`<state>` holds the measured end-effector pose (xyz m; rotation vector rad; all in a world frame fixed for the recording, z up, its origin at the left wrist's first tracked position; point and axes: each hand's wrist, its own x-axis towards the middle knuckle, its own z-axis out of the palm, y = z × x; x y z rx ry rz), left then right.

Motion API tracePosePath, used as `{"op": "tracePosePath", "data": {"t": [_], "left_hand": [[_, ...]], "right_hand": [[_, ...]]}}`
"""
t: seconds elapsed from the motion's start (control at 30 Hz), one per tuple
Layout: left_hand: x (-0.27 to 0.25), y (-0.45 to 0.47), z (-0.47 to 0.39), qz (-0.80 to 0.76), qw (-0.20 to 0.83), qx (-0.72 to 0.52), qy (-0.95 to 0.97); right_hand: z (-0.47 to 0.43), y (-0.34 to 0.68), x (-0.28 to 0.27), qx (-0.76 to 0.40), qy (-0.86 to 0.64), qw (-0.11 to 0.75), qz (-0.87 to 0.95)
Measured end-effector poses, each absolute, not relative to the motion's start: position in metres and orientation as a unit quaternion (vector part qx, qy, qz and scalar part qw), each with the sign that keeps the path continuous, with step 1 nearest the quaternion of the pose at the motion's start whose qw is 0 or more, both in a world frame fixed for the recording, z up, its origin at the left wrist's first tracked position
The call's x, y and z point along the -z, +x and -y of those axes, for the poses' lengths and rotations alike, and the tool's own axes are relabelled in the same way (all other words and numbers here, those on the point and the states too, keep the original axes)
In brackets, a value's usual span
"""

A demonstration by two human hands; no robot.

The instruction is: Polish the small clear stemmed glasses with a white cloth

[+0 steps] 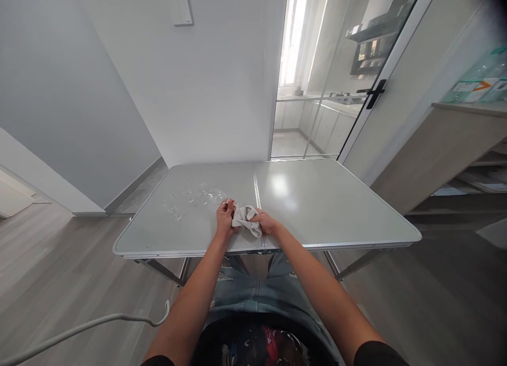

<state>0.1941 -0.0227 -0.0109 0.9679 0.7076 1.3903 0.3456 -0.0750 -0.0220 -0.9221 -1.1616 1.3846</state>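
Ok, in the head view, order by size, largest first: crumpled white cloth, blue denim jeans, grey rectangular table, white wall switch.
1. Table
2. Jeans
3. Cloth and switch: too alike to rank.

Right hand gripping white cloth, left hand touching it; droplets on table.

White cloth partly hides the right hand; right edge crops bottles.

The cloth is off-white, the tabletop pale grey, the jeans faded blue.
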Motion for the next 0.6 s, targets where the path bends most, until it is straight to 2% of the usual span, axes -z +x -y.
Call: {"op": "tracePosePath", "data": {"t": [0.13, 0.33, 0.5, 0.6], "left_hand": [[0.013, 0.196, 0.02, -0.331, 0.575, -0.609, 0.433], [0.018, 0.198, 0.02, -0.318, 0.573, -0.612, 0.443], [0.02, 0.201, 0.021, -0.309, 0.566, -0.608, 0.462], [0.02, 0.204, 0.024, -0.308, 0.579, -0.576, 0.487]], "right_hand": [[0.077, 0.348, 0.023, -0.633, -0.363, 0.529, 0.435], [0.078, 0.354, 0.013, -0.603, -0.33, 0.596, 0.416], [0.077, 0.362, 0.003, -0.49, -0.365, 0.677, 0.411], [0.076, 0.361, 0.003, -0.398, -0.403, 0.678, 0.469]]}}
